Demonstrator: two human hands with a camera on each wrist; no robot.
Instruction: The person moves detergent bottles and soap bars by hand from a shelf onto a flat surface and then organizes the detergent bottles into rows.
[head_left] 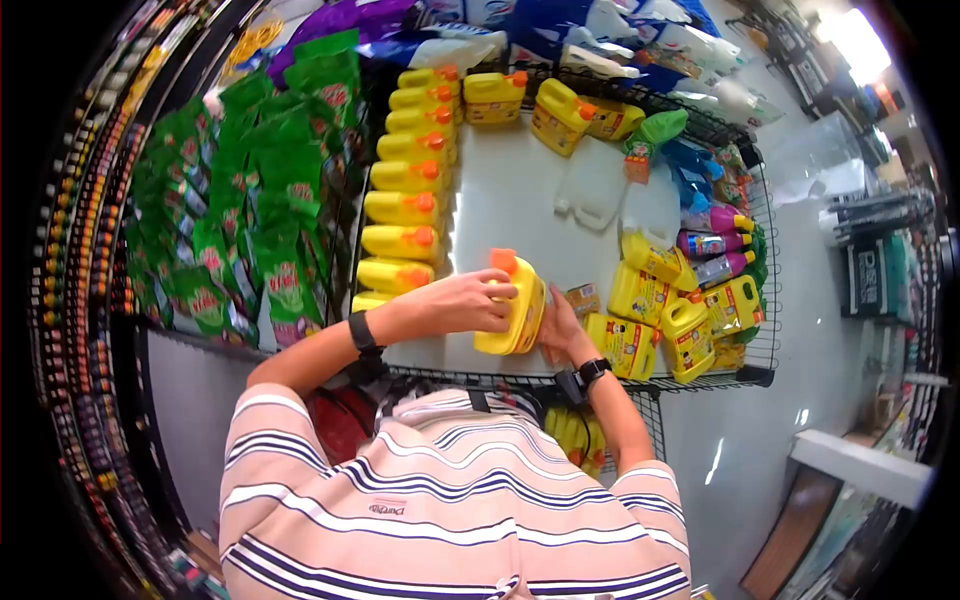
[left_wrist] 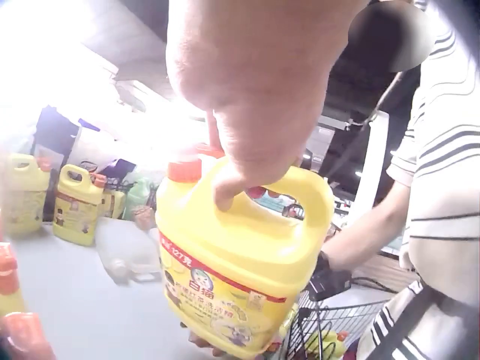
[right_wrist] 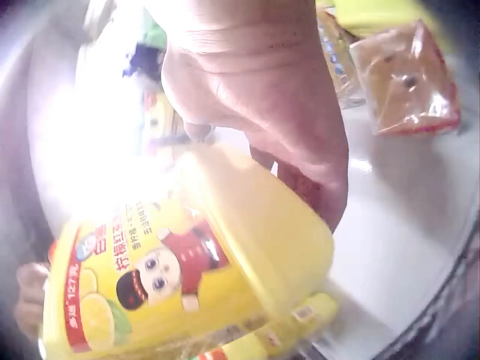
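A yellow jug (head_left: 522, 325) with an orange cap (head_left: 503, 261) is in both hands, tilted, over the near side of the white tabletop (head_left: 500, 190). The left hand (head_left: 478, 303) has its grip narrow, curled round the handle at the top. The right hand (head_left: 562, 332) touches the jug near its base, fingertips showing below it in the left wrist view; how far that grip closes I cannot tell. The label (right_wrist: 176, 262) bears a cartoon figure in red.

Just beside the right hand lies a brown packet (head_left: 583, 298). To the left of the hands, a jug row (head_left: 400, 208) runs toward the back, orange caps all facing right. On the right, more yellow jugs lie in a heap (head_left: 640, 295), some on their sides, with two pale jugs (head_left: 592, 190) behind it and purple bottles (head_left: 715, 245) nearby. A wire rim (head_left: 765, 300) bounds the tabletop on that side.

Green bags (head_left: 285, 170) fill the space beyond the jug row, and blue-and-white bags (head_left: 570, 30) stand at the back. The person wears a striped shirt (head_left: 455, 490) and a dark band (head_left: 362, 332) on the left wrist.
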